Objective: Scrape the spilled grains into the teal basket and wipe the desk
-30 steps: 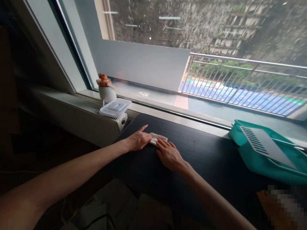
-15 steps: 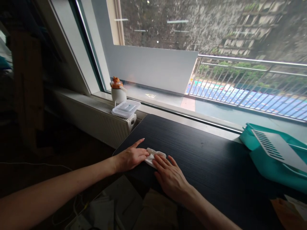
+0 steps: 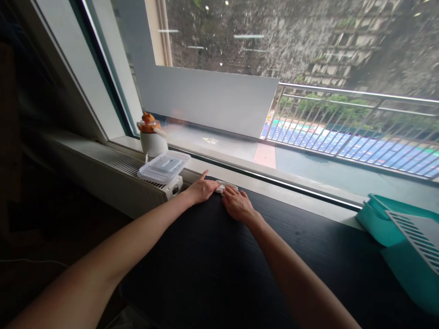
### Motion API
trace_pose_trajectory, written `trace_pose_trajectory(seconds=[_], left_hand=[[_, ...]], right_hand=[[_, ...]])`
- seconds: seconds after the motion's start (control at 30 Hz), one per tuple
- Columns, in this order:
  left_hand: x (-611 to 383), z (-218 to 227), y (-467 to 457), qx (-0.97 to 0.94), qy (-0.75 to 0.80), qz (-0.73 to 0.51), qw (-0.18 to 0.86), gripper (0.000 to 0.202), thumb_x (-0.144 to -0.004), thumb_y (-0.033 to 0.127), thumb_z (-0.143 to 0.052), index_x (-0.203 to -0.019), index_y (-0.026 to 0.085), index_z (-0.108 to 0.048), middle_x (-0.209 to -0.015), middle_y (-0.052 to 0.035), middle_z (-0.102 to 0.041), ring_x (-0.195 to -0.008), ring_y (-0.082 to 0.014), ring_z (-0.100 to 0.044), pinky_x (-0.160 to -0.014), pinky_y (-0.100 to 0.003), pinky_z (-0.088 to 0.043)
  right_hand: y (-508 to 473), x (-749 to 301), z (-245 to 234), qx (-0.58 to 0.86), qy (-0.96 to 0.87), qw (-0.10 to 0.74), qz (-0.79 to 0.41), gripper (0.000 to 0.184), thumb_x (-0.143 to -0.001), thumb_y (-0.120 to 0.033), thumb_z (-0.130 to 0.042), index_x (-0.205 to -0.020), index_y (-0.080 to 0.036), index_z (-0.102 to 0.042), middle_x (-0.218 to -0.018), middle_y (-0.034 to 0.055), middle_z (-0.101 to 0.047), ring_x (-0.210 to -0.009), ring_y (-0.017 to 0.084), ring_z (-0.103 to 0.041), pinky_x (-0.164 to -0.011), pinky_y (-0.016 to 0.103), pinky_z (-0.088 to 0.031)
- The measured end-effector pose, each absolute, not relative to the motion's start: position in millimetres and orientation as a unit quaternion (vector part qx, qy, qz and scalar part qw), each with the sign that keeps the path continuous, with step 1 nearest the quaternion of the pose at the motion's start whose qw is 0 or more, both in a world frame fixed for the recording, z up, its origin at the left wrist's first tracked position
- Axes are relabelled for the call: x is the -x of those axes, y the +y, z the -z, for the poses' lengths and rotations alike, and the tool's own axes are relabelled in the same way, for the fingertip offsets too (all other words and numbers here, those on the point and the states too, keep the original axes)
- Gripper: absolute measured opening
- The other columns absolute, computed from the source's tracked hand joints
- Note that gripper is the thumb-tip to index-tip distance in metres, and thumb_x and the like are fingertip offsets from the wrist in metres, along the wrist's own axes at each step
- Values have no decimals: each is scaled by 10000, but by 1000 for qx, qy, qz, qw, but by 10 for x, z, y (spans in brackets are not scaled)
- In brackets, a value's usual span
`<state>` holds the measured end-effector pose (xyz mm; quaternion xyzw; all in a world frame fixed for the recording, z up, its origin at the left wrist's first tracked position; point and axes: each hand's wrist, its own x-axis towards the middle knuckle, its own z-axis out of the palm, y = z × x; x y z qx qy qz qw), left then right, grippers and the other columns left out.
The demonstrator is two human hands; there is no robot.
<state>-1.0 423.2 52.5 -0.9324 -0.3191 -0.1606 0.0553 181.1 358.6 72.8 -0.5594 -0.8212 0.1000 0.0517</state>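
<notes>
A small folded white cloth (image 3: 225, 186) lies at the far edge of the black table (image 3: 308, 256), right beside the window sill. My left hand (image 3: 203, 188) is closed on the cloth's left end, with the index finger pointing out. My right hand (image 3: 236, 204) lies flat, its fingertips pressing on the cloth's right side. The two hands almost touch, and most of the cloth is hidden under them.
A white cup with an orange figure on top (image 3: 151, 136) stands on the sill (image 3: 291, 189). A clear plastic box (image 3: 164, 166) rests on the white radiator (image 3: 116, 171) to the left. A teal bin with a white slotted scoop (image 3: 408, 237) sits at the right.
Both hands have slid the cloth away from me across the black table, from its near left part to the far edge by the sill. The camera view shifted too.
</notes>
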Motion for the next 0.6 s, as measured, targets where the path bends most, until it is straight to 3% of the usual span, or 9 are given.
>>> trace_pose_trajectory(seconds=[0.27, 0.6], left_hand=[[75, -561, 4087, 934, -317, 159, 34, 224, -884, 101, -398, -950, 176, -599, -969, -38, -719, -920, -163, -667, -1131, -522, -167], [664, -604, 2424, 944, -270, 190, 8, 258, -894, 86, -395, -1019, 181, -599, -1047, -43, -708, -1033, -158, -636, -1164, -502, -113]], right_hand=[[3444, -1766, -784, 553, -826, 47, -104, 416, -971, -321, -290, -1323, -197, -474, -1486, 76, -383, -1368, 199, -318, -1100, 429, -238], [1824, -1500, -622, 486, -858, 97, -133, 470, -946, -312, -351, -1397, -196, -415, -1496, 63, -365, -1387, 214, -291, -1134, 449, -212]])
